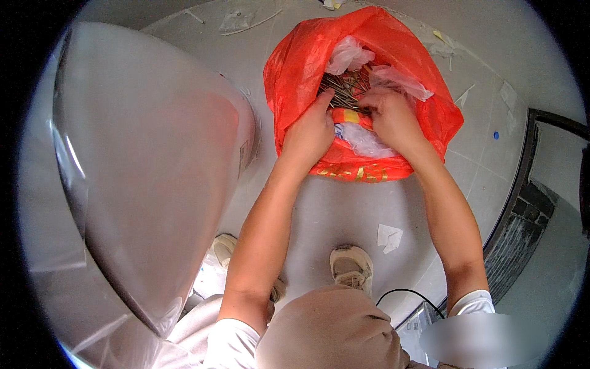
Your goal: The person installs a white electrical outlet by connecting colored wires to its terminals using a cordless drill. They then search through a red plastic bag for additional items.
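muted, even light; soft shadow on the floor by the bag. red reflection on the fixture, white glare on film. the frame bends, corners black; oval blur by a sleeve.

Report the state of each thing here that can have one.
Red bag: open, standing on the floor
Thin metal pieces: loose, heaped inside the bag
Clear plastic: crumpled
Left hand: in the bag's mouth, at the metal pieces
Right hand: in the bag's mouth, fingers bent
White paper scrap: flat on the floor
Black cable: curved
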The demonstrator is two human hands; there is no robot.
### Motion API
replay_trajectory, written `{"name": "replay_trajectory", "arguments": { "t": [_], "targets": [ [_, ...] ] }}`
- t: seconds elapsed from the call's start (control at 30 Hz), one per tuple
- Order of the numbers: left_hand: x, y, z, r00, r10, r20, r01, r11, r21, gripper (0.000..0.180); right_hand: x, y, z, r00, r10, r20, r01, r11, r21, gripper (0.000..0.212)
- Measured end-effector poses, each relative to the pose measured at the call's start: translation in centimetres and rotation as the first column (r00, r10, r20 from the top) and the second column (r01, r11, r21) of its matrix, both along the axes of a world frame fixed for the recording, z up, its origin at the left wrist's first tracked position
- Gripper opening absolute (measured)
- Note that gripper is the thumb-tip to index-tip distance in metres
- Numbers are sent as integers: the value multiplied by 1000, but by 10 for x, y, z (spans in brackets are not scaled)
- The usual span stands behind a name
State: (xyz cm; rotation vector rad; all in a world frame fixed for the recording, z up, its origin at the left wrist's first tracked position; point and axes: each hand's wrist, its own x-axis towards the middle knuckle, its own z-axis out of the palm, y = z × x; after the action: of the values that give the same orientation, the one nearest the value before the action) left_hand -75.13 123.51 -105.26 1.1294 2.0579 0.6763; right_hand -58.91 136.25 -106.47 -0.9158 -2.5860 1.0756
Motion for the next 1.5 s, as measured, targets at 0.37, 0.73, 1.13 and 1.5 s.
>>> {"name": "replay_trajectory", "arguments": {
  "t": [0.37, 0.73, 1.13, 1.5],
  "targets": [
    [2, 0, 4, 995, -96, -21, 97, 994, 44, 37, -21, 12, 17, 967, -87, 239, 67, 994, 92, 24],
    [4, -4, -9, 997, -70, 20, 66, 983, 173, 36, -44, 19, 2, 912, -227, 341, 164, 965, 203, 24],
    [-4, 5, 18, 946, 130, 296, -185, 968, 168, 39, -16, 36, 35, 974, -226, 4, 110, 455, -884, 18],
    [4, 21, 3, 986, 54, 159, -97, 956, 278, 16, -5, 26, 28, 989, -128, 78, 137, 569, -811, 20]
  ]
}}
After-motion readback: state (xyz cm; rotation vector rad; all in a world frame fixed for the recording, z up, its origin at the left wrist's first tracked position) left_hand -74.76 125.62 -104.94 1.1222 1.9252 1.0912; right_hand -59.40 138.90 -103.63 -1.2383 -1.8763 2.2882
